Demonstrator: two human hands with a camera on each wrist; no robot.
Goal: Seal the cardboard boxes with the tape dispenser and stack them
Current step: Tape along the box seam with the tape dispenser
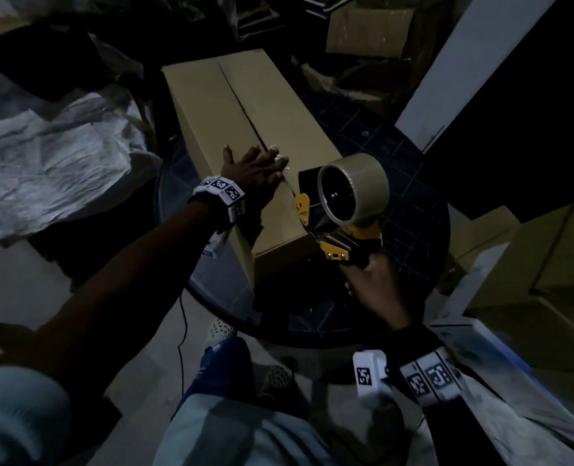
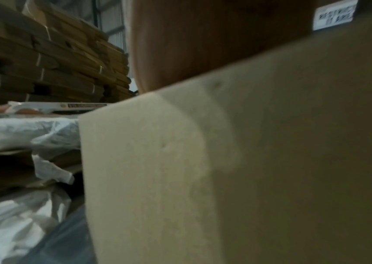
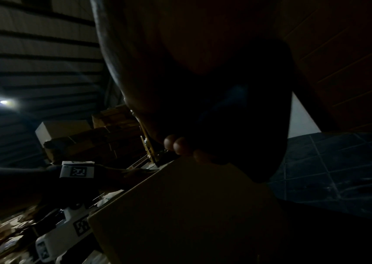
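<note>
A long tan cardboard box lies on a round dark table, its two top flaps meeting in a centre seam. My left hand lies flat on the top near the seam, fingers straight, pressing on a strip of clear tape. My right hand grips the handle of a yellow and black tape dispenser, whose roll of tan tape hangs over the box's near end. In the left wrist view the box side fills the picture. The right wrist view is dark, showing my fingertips above the box end.
More cardboard boxes stand at the right and at the back. Crumpled white plastic sheeting lies to the left. Flattened cartons are stacked high beyond it. A white pillar rises at the right. My feet stand under the table's near edge.
</note>
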